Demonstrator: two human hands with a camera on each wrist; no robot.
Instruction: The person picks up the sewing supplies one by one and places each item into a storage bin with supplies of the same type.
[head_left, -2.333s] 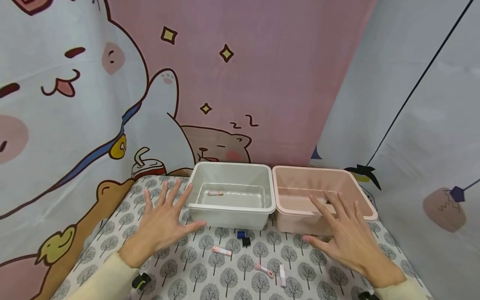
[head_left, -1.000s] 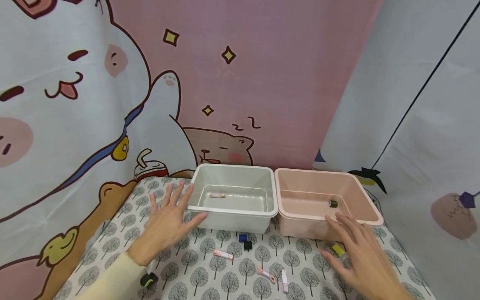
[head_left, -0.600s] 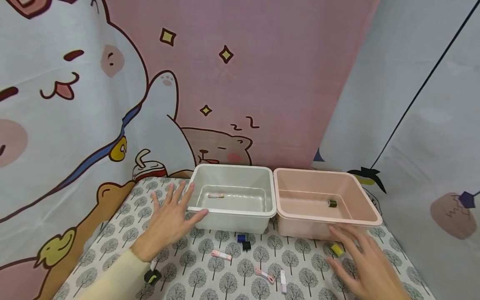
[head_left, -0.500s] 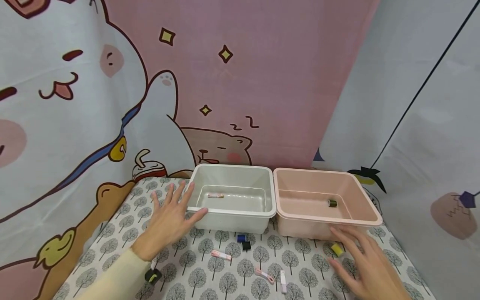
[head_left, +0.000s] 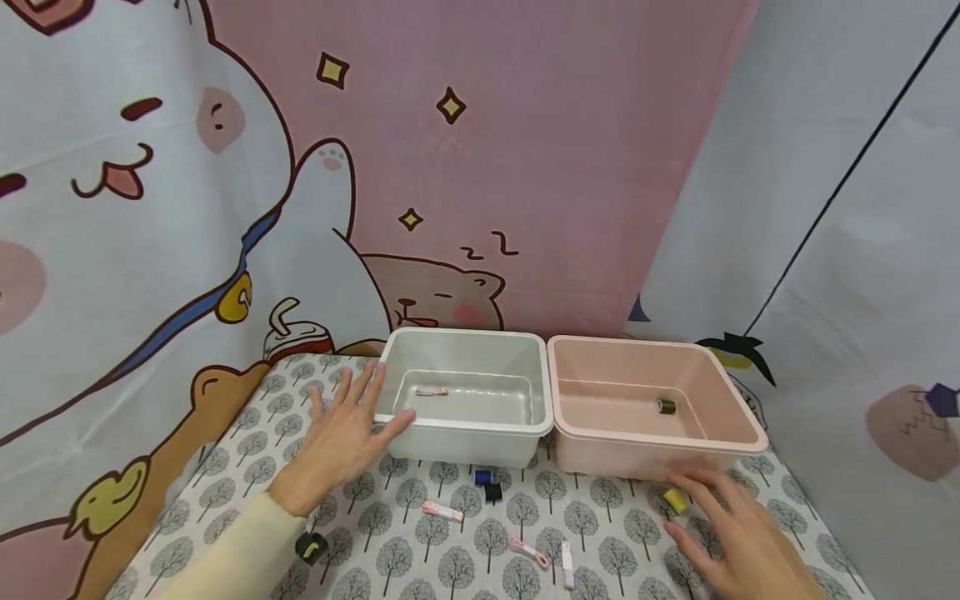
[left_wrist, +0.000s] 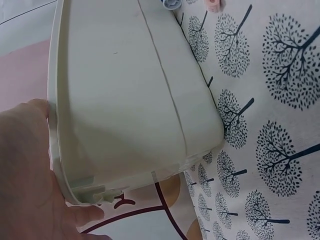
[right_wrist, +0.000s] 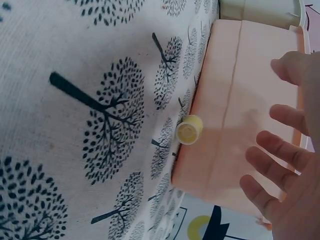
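My left hand (head_left: 341,442) lies open against the left end of the white bin (head_left: 465,427), its thumb over the front rim. In the left wrist view the fingers (left_wrist: 82,215) reach around the bin's corner. My right hand (head_left: 731,533) hovers with spread, slightly bent fingers in front of the pink bin (head_left: 622,446), holding nothing. Just left of its fingers, a yellow thread spool (head_left: 676,500) lies on the cloth; the right wrist view shows the spool (right_wrist: 189,130) close to the bin's base. A dark green spool (head_left: 665,407) is inside the pink bin.
A small pink strip-like piece (head_left: 432,391) lies in the white bin. On the tree-print cloth (head_left: 405,575) are a blue spool (head_left: 482,477), a black spool (head_left: 492,492), two slim pink pieces (head_left: 442,510) and a whitish one (head_left: 567,564). A printed curtain (head_left: 525,167) hangs behind.
My right hand has drawn back from over the pink bin toward the lower right, uncovering the green spool and then the yellow one. My left hand has barely shifted, toward the white bin.
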